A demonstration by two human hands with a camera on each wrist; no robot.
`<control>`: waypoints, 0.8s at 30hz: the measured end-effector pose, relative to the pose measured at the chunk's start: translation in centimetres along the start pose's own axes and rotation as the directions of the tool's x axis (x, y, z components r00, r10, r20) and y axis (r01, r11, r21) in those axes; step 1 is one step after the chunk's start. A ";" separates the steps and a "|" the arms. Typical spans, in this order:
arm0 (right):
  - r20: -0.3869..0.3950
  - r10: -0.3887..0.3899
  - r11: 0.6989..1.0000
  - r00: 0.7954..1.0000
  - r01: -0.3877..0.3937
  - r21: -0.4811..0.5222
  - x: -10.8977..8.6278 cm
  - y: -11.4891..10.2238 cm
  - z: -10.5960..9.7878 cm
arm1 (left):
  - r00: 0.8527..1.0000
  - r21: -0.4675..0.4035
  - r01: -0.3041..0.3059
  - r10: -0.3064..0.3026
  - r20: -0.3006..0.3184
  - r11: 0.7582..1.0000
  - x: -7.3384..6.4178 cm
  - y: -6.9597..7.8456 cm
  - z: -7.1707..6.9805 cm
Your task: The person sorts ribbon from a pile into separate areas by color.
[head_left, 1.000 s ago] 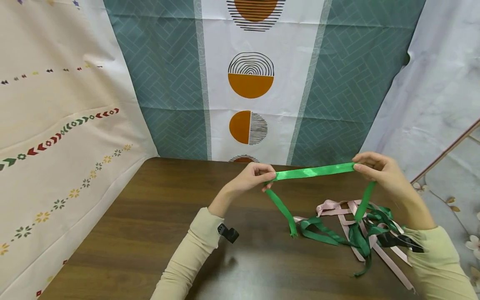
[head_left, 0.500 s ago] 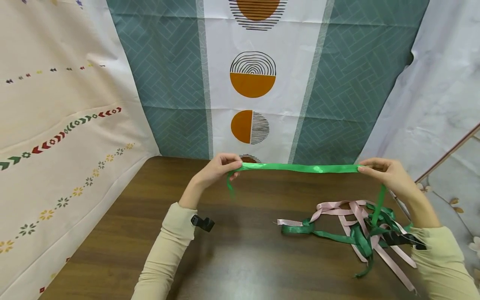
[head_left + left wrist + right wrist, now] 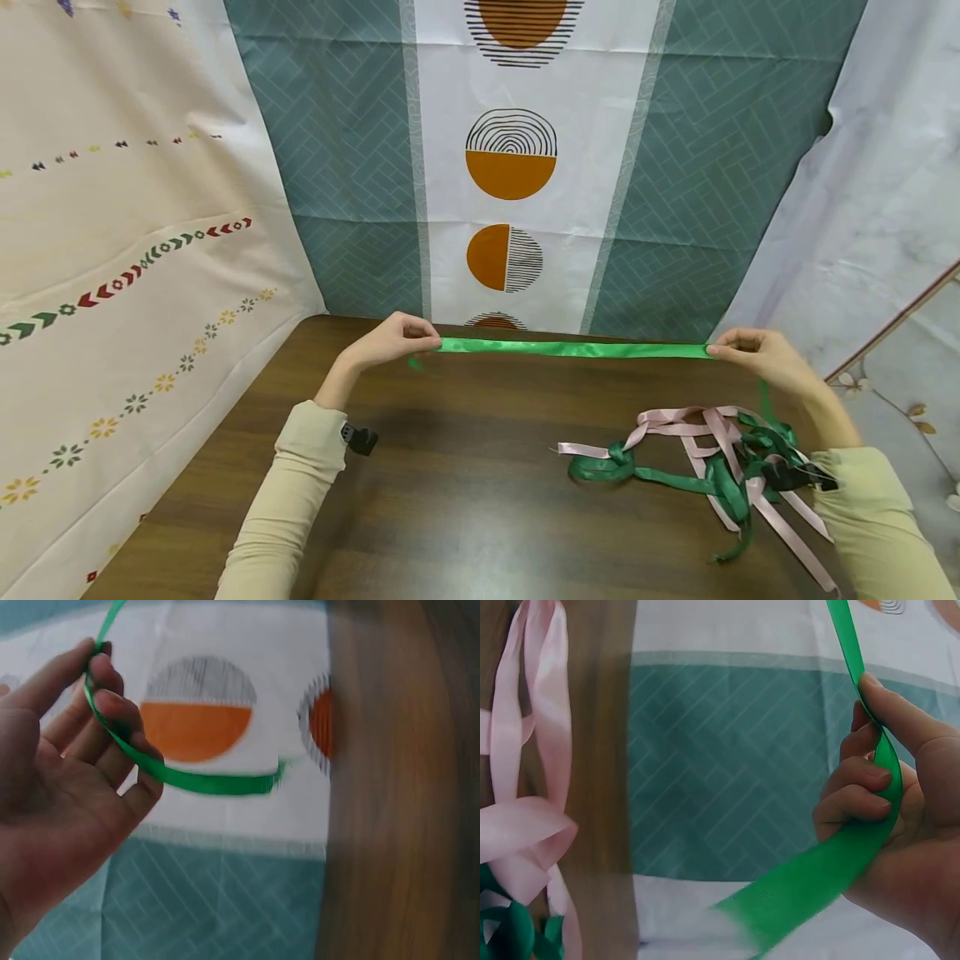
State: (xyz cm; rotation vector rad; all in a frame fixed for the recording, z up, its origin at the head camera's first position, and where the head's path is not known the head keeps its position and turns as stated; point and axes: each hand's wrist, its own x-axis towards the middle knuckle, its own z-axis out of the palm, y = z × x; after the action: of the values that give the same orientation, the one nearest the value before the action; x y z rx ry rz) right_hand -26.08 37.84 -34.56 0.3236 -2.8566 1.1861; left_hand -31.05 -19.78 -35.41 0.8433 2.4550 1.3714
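A bright green satin ribbon [image 3: 570, 348] is stretched nearly level above the far part of the table. My left hand [image 3: 393, 339] pinches it near one end between thumb and fingers. At the other side my right hand [image 3: 763, 358] pinches it the same way. In the left wrist view a short frayed tail of the green ribbon [image 3: 217, 783] hangs past the left hand [image 3: 75, 750]. A wider tail of the ribbon [image 3: 810, 889] runs below the right hand [image 3: 900, 780] in the right wrist view, its end frayed.
A tangled heap of pink ribbon [image 3: 787, 532] and dark green ribbon [image 3: 675, 478] lies on the brown wooden table [image 3: 465, 517], below the right hand. A patterned curtain [image 3: 345, 167] hangs behind the table. Cream cloth [image 3: 150, 292] stands along the left side.
My left hand has moved left along the green ribbon, so the stretch between my hands is longer and the left tail shorter. My right hand has stayed nearly in place.
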 end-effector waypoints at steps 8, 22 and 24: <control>0.071 0.008 0.995 0.997 -0.001 -0.099 1.7 1.9 0.7 | 0.992 0.215 0.121 -0.110 -0.062 0.969 -0.7 -3.7 -2.4; 0.125 0.087 0.988 0.988 -0.069 -0.140 3.2 3.9 1.3 | 0.950 0.342 0.313 -0.295 -0.106 0.886 -1.8 -7.8 -4.5; 0.142 0.097 0.991 0.985 -0.081 -0.110 3.3 4.3 1.3 | 0.939 0.350 0.345 -0.321 -0.126 0.871 -2.0 -8.3 -4.6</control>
State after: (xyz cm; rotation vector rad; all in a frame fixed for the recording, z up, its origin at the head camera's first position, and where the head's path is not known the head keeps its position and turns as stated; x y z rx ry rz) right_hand -30.08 39.28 -38.14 0.2938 -3.0767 1.0637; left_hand -34.59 -27.58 -40.02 0.4064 2.7894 0.8440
